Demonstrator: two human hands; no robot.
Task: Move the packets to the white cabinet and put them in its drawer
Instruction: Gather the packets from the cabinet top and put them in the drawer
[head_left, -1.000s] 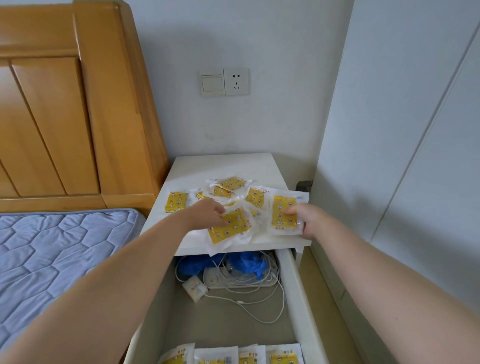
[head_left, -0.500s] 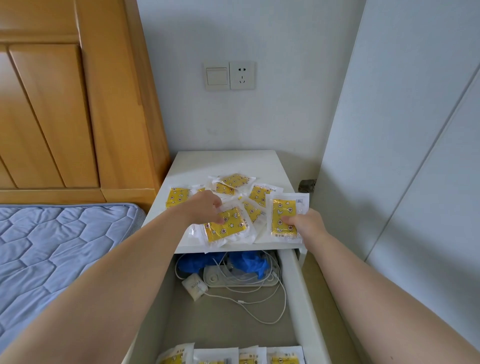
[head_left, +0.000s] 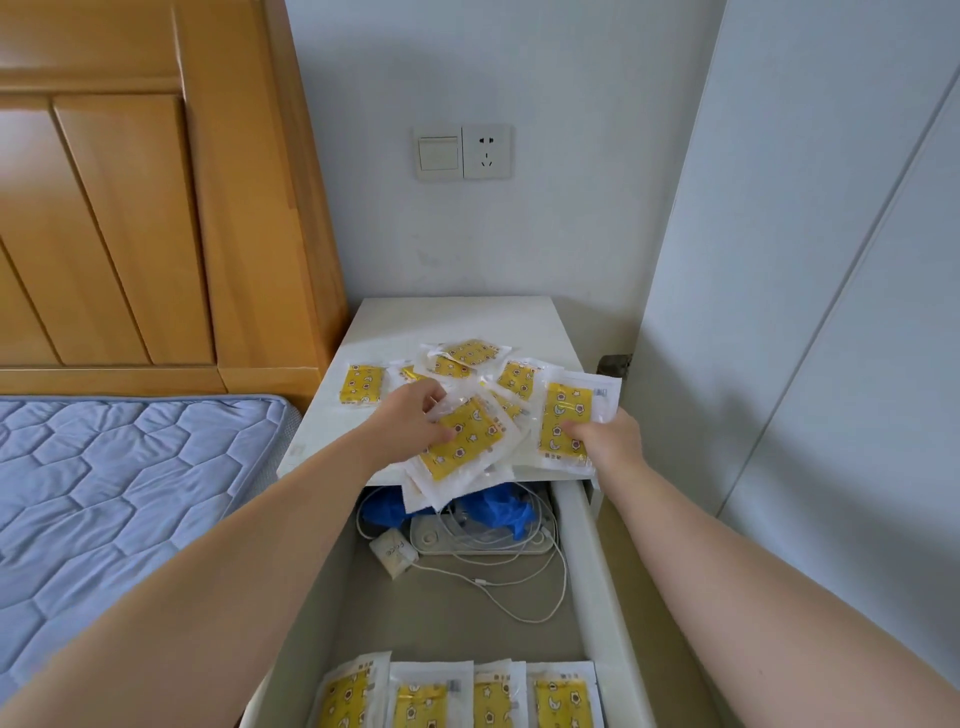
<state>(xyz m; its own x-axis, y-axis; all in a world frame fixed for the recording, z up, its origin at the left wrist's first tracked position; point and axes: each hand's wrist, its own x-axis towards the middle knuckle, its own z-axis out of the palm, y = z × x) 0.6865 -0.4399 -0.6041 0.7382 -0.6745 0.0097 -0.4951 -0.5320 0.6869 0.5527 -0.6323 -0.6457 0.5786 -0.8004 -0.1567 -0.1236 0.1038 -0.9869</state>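
Several clear packets with yellow printed contents lie scattered on top of the white cabinet. My left hand grips a packet that hangs over the cabinet's front edge, with more white packets under it. My right hand pinches the lower end of another packet at the top's right front corner. A lone packet lies at the left. The drawer below stands pulled out. A row of packets lies along its front end.
At the drawer's back lie a white power strip, tangled white cables, a small charger and blue gloves. A bed with a blue mattress and wooden headboard stands at the left. A white wardrobe rises at the right.
Both hands have drawn their packets a little toward the cabinet's front edge; the left one now overhangs the drawer. The camera has tilted slightly.
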